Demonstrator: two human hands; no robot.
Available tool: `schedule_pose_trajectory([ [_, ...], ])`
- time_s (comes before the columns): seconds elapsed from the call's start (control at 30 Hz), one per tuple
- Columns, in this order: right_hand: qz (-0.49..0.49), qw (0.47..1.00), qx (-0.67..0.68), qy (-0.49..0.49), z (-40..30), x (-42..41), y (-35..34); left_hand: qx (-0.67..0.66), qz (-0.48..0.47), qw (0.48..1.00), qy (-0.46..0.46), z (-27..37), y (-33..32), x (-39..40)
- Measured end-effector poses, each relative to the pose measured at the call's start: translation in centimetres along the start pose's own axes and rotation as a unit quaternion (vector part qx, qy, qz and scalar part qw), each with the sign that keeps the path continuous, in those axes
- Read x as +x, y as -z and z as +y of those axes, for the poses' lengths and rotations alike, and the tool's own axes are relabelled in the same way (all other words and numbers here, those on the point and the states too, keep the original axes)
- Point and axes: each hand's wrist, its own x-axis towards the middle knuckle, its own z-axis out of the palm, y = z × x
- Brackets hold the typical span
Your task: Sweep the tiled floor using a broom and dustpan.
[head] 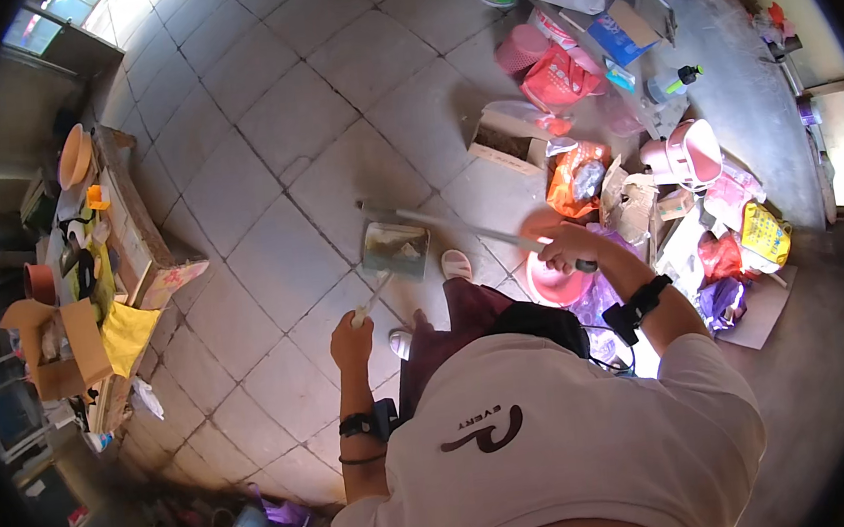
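Note:
My left hand [352, 339] grips the upper end of a dustpan handle [374, 298]. The handle leads to a dustpan [397, 250] on the tiled floor, just ahead of my sandalled feet, with some light debris in its pan. My right hand [570, 247] is closed around a long pale pole [464, 227], near its dark grip end. From that hand the pole slants to the left, past the far edge of the dustpan; its far end is blurred, so I cannot tell what head it has.
To the right lie a pink basin [558, 282], an open cardboard box [507, 139], an orange plastic bag [579, 178] and a pink bucket [695, 153]. On the left stands a cluttered wooden bench [135, 206] with a cardboard carton [83, 349]. A purple bag [286, 512] lies at lower left.

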Motion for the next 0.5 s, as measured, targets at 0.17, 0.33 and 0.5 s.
schedule_pose_trajectory([
  [0.17, 0.116, 0.989, 0.004, 0.086, -2.9, 5.5, 5.7, 0.044, -0.016, 0.998, 0.032, 0.9, -0.1, 0.5],
  [0.33, 0.177, 0.976, 0.037, 0.124, -4.6, 15.7, 10.8, 0.061, -0.011, 0.997, 0.034, 1.5, -0.6, 0.9],
  [0.5, 0.181, 0.974, 0.088, 0.100, -5.5, 19.2, 13.9, 0.067, -0.014, 0.997, 0.028, 4.8, -0.5, 1.9],
])
